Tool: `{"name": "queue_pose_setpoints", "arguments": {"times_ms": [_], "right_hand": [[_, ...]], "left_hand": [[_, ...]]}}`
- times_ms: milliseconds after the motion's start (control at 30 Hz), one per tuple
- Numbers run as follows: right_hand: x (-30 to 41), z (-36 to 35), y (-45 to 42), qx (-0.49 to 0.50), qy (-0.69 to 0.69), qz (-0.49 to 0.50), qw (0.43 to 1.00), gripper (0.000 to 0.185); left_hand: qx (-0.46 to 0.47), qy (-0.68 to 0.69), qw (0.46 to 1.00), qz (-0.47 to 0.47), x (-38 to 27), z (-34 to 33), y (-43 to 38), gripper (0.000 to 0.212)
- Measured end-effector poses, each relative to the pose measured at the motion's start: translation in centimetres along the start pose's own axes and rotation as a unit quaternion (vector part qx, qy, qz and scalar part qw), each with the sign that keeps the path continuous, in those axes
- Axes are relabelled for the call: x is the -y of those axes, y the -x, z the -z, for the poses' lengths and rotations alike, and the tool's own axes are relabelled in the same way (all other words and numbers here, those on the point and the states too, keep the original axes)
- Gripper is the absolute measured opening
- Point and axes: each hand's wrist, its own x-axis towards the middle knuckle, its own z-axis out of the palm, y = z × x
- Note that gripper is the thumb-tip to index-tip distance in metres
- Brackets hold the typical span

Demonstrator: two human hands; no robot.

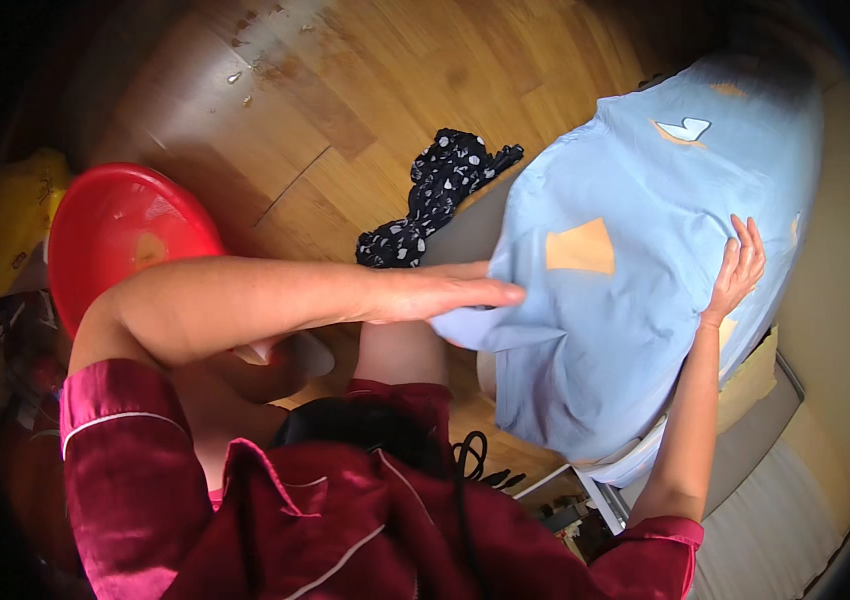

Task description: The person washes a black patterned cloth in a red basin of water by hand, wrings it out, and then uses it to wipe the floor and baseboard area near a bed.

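Observation:
A light blue cloth (620, 195) with orange and white printed patches is spread to the right in front of me, over a grey surface. My left hand (462, 291) reaches across to its near left edge. There the fabric is pinched between thumb and fingers, and a fold hangs just below. My right hand (740, 266) rests on the cloth's right side with its fingers extended, gripping nothing. The grey surface (470, 229) shows at the cloth's left border; most of it is covered.
A black polka-dot cloth (444, 187) lies beside the grey surface. On the left stand a red plastic basin (132, 225) and a yellow bag (24, 217). Black cables (474, 454) hang near my lap. Water drops spot the wood-look floor (335, 97). A pale cushioned seat (770, 525) is at lower right.

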Motion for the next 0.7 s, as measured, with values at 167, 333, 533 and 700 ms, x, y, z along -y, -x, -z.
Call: {"name": "queue_pose_setpoints", "arguments": {"times_ms": [167,333,533,700], "right_hand": [[-0.1,0.2,0.3,-0.008,-0.002,-0.018,1.0,0.026],[0.6,0.8,0.7,-0.02,0.003,-0.009,1.0,0.027],[1.9,1.4,0.6,-0.015,0.063,0.007,0.998,0.029],[2.9,5.2,-1.0,-0.027,0.029,-0.071,0.997,0.032]], "left_hand": [[-0.057,-0.062,0.949,-0.304,-7.7,-3.5,-1.8,0.032],[-0.124,-0.186,0.873,-0.434,-12.5,-9.8,-4.6,0.026],[-0.134,-0.135,0.898,-0.396,-11.5,-10.9,-4.3,0.026],[-0.134,-0.085,0.93,-0.331,-12.5,-11.0,-3.1,0.035]]}}
